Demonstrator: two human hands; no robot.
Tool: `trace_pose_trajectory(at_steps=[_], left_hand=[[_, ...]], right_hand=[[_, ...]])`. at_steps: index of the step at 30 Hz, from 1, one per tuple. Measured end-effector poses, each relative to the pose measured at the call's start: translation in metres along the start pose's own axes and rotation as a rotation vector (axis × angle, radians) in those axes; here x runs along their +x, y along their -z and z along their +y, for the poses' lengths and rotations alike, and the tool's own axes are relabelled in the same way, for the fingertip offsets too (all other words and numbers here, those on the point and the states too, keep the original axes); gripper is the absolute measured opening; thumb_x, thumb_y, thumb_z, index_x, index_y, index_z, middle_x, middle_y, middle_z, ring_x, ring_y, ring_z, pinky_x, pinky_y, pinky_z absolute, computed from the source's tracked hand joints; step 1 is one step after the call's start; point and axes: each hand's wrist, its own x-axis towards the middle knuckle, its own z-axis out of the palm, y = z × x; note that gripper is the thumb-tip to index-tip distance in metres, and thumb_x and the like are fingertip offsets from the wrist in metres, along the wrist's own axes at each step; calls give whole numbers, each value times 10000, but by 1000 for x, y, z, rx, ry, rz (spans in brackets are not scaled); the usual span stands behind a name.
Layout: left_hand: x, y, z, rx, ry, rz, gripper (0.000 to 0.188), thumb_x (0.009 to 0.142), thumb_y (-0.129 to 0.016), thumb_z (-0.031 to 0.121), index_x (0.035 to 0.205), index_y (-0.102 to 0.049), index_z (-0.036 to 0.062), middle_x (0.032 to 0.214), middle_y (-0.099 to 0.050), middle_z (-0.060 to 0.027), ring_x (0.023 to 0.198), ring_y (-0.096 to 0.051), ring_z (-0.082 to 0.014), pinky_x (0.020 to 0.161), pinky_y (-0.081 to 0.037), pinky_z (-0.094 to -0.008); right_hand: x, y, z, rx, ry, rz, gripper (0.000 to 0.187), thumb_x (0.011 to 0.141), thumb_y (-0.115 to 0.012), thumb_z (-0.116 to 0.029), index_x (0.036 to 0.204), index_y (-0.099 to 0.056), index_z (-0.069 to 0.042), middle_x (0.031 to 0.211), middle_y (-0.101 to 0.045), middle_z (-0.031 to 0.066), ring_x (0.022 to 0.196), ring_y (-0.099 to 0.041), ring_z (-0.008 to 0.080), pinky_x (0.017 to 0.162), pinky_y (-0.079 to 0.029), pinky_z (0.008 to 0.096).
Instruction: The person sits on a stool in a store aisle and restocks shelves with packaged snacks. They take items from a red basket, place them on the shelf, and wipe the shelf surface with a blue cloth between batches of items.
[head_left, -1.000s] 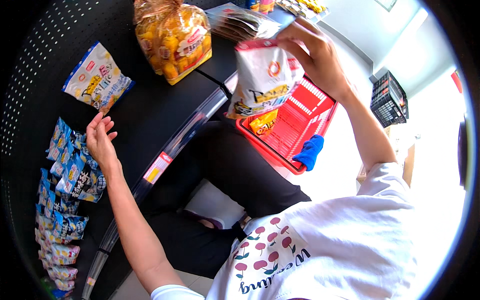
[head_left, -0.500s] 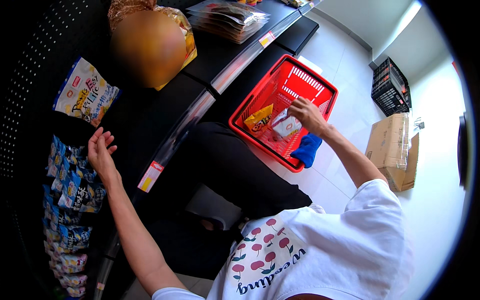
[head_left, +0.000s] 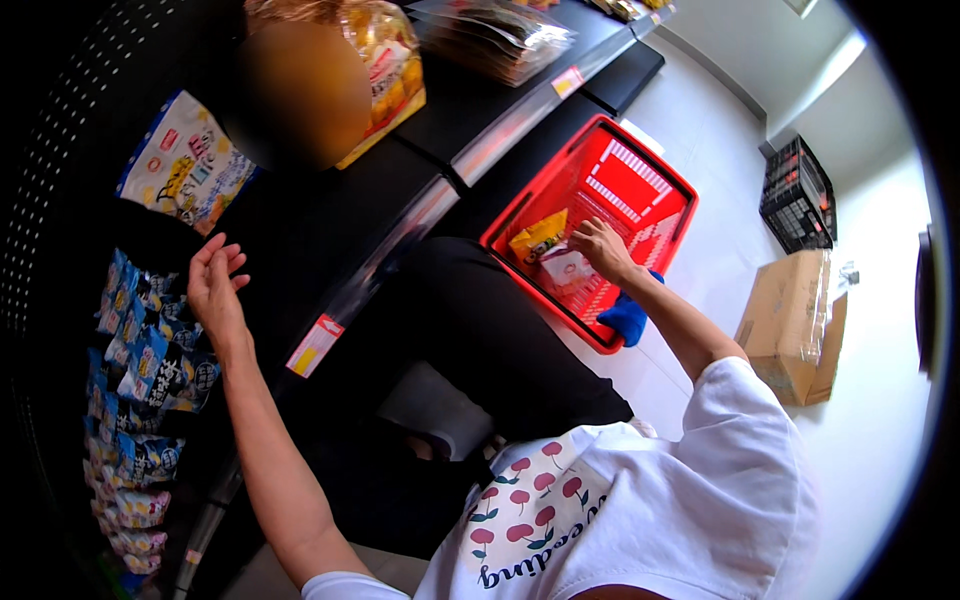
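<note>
My right hand (head_left: 602, 250) reaches down into a red shopping basket (head_left: 500, 213). Its fingers are closed on the edge of a white snack packet (head_left: 567, 266). Right beside that packet, inside the basket, lies a yellow snack packet (head_left: 540, 236). My left hand (head_left: 214, 285) is held over the black shelf (head_left: 300, 235) with its fingers loosely extended and nothing in it. Just beyond its fingertips a white and blue snack bag (head_left: 187, 165) leans at the back of the shelf. Blue snack packets (head_left: 150, 365) stand in rows beside my left wrist.
A blue cloth-like item (head_left: 625, 320) hangs at the basket's near right rim. Yellow-gold bags (head_left: 385, 75) and flat clear packages (head_left: 500, 40) sit farther along the shelf. A cardboard box (head_left: 785, 315) and a black crate (head_left: 800, 195) stand on the floor by the wall.
My right hand has lowered the white packet and shifted it left inside the basket, closer to the yellow one. My left hand stays near the white and blue bag. The view has shifted slightly.
</note>
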Motion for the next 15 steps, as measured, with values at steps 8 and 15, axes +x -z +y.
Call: trace_pose_trajectory(at_steps=[8, 15], left_hand=[[14, 7, 3, -110, 48, 61, 263, 1008, -565, 167, 1230, -609, 34, 1094, -682, -93, 893, -671, -123, 651, -544, -215], [35, 19, -12, -267, 115, 152, 314, 984, -609, 175, 1248, -560, 14, 1123, -649, -92, 871, -669, -125, 596, -552, -216]], right_hand=[[66, 101, -72, 396, -31, 303, 261, 904, -653, -50, 1163, -647, -89, 1108, -614, 125, 1083, -561, 326, 950, -492, 417], [170, 225, -200, 794, 333, 415, 280, 920, -598, 19, 1189, -635, -52, 1072, -620, 128, 1047, -590, 299, 885, -502, 362]])
